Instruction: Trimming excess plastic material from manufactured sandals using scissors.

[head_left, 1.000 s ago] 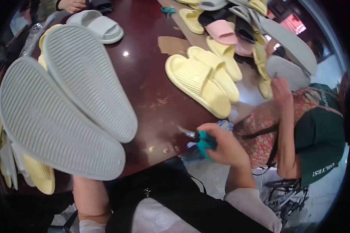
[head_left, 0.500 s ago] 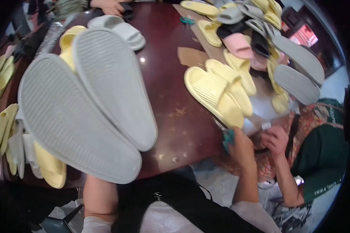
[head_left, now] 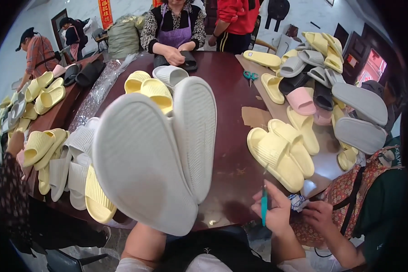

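A pair of light grey slippers (head_left: 143,158) is raised over the table, soles facing me, one overlapping the other. My left hand (head_left: 146,238) supports them from behind and below; its fingers are hidden by the soles. My right hand (head_left: 276,209) is closed around teal-handled scissors (head_left: 264,206), the blades pointing up and away from me. Just beyond the blades lies a pair of yellow slippers (head_left: 279,156) on the table.
Slippers in several colours are heaped at the far right (head_left: 303,97), with more at left (head_left: 79,154). Other scissors (head_left: 250,78) lie on the dark red table (head_left: 231,113). A co-worker's hand (head_left: 319,215) works close to my right hand; another person (head_left: 174,36) handles black slippers across.
The view has tilted up, bringing people across the room into sight. The grey slippers have turned more upright. The scissors in my right hand show more plainly.
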